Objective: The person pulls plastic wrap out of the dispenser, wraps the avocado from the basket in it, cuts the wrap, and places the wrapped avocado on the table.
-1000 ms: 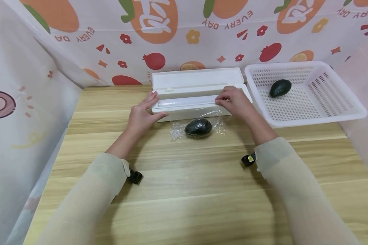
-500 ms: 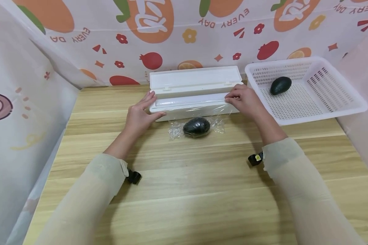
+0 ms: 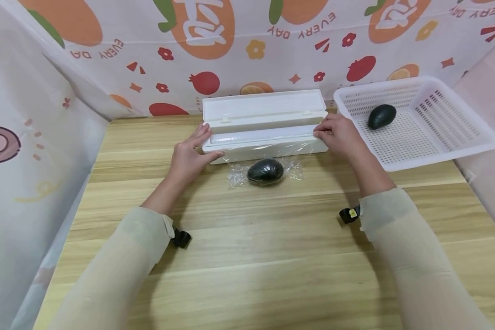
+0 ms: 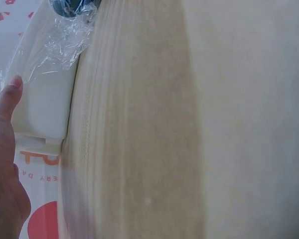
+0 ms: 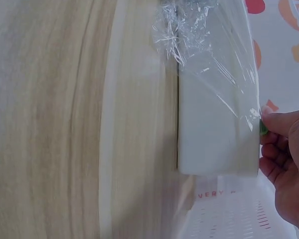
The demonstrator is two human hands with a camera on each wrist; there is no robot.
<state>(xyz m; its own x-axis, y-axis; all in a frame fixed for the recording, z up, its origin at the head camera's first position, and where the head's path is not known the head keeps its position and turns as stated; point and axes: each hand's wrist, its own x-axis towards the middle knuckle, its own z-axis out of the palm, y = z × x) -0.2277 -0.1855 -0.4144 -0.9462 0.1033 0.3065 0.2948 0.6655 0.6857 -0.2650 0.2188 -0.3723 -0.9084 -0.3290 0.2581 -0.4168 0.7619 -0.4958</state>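
Observation:
A white cling film dispenser (image 3: 268,147) lies on the table with its lid (image 3: 263,103) tipped back, a film roll inside. My left hand (image 3: 191,149) holds its left end, thumb on the front wall and fingers over the top. At the right end of the front edge, my right hand (image 3: 339,135) pinches a small green slider (image 5: 263,128), mostly hidden by the fingers. Clear cling film (image 5: 214,64) drapes over the front wall toward a dark avocado (image 3: 265,172), which sits in front of the box, covered in crumpled film.
A white perforated basket (image 3: 426,158) stands right of the dispenser, close to my right hand, with another dark avocado (image 3: 382,117) in it. A fruit-print curtain (image 3: 280,59) hangs behind the wooden table (image 3: 251,256).
My right hand has slid rightward along the dispenser's front edge to its right end. The left hand stays on the left end, and the wrapped avocado lies in the same place.

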